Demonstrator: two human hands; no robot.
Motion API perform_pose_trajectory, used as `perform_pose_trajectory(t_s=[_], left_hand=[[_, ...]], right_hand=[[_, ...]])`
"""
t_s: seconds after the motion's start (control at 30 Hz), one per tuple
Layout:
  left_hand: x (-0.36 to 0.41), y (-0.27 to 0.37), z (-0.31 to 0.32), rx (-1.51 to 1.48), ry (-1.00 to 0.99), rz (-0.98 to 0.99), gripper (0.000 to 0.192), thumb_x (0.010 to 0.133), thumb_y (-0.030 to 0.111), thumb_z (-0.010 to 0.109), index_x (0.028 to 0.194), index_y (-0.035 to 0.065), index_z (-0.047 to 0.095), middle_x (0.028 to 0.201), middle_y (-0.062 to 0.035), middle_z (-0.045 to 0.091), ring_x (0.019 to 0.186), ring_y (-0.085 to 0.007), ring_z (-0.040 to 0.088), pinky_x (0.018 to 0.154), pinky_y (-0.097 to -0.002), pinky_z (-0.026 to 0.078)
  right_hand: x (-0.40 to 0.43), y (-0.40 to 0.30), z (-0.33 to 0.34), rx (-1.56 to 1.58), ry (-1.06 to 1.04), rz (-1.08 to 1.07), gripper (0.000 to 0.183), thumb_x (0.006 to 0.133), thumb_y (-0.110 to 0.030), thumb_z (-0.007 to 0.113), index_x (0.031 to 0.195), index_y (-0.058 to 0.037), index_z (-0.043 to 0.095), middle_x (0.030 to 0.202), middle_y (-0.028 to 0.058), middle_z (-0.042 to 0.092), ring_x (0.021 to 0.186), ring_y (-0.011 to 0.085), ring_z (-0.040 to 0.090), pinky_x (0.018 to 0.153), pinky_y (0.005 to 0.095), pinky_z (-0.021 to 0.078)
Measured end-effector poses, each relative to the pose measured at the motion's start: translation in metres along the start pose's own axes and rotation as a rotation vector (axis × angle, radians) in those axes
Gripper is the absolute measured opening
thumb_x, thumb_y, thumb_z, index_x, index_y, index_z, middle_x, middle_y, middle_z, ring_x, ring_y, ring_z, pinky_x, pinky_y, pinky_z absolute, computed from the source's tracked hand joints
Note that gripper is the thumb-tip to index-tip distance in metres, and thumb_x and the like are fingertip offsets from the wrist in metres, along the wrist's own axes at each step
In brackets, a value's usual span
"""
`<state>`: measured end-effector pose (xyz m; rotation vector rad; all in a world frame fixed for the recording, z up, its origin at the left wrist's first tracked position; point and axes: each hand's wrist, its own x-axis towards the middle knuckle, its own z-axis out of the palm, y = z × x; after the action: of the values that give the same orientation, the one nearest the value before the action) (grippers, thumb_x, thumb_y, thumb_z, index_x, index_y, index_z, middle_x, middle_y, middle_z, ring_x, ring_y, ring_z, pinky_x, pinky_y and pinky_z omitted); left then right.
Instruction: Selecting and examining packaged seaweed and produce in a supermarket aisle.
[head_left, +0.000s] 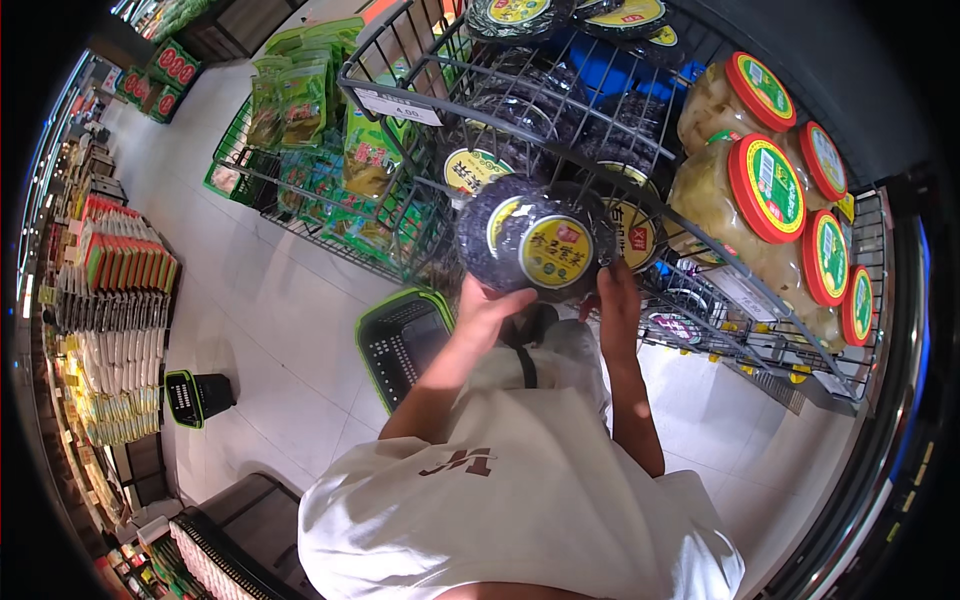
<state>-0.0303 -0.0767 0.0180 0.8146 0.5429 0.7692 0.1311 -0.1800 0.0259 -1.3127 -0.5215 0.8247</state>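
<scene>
A round, plastic-wrapped pack of dark dried seaweed with a yellow label is between my hands, just in front of the wire rack. My left hand grips its lower left edge, thumb across the front. At its right edge is my right hand, fingers raised against the wrap. Another labelled dark pack overlaps it behind on the left; whether I hold that one too, I cannot tell. More round dark packs lie in the rack's wire basket.
Red-lidded jars fill the rack's right side. Green food packets hang and lie at the left. A black shopping basket with a green rim is beside me at the left; a smaller-looking basket stands farther off on the floor.
</scene>
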Motion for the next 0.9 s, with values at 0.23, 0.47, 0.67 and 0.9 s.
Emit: perform_pose_trajectory(t_s=[0.23,0.47,0.67,0.9], left_hand=[[-0.004,-0.011,0.002,-0.062,0.150,0.048,0.064,0.078,0.001,0.072,0.137,0.0003,0.050,0.128,-0.0084,0.061,0.119,-0.0186,0.059,0.103,-0.0352,0.046],[-0.019,0.020,-0.052,0.394,-0.027,0.246,0.092,0.073,0.006,0.084,0.148,-0.0027,0.032,0.137,-0.0167,0.054,0.123,-0.0245,0.057,0.105,-0.0380,0.046],[0.028,0.127,-0.061,0.327,0.048,0.847,0.076,0.075,0.005,0.077,0.142,-0.0044,0.043,0.133,-0.0180,0.057,0.119,-0.0290,0.061,0.103,-0.0450,0.050],[0.147,0.267,0.050,0.734,-0.050,0.569,0.049,0.092,0.026,0.071,0.126,-0.0047,0.052,0.108,-0.0112,0.068,0.085,-0.0166,0.066,0.068,-0.0296,0.053]], right_hand=[[0.011,-0.005,-0.001,-0.547,-0.062,-0.471,0.039,0.101,-0.014,0.055,0.138,0.0006,0.051,0.102,0.0083,0.054,0.081,0.0129,0.050,0.069,0.0253,0.0443],[0.020,-0.020,-0.087,-1.014,0.251,-0.259,0.024,0.096,-0.017,0.067,0.114,-0.0026,0.069,0.083,0.0149,0.071,0.066,0.0230,0.066,0.063,0.0329,0.0512],[0.028,0.022,-0.148,-1.293,0.423,-0.724,0.023,0.095,-0.017,0.065,0.079,-0.0012,0.061,0.068,0.0148,0.056,0.060,0.0339,0.055,0.056,0.0405,0.0437],[0.031,0.037,-0.157,-1.334,0.487,-0.873,0.018,0.089,-0.012,0.067,0.074,-0.0051,0.060,0.068,0.0112,0.055,0.060,0.0327,0.055,0.056,0.0429,0.0437]])
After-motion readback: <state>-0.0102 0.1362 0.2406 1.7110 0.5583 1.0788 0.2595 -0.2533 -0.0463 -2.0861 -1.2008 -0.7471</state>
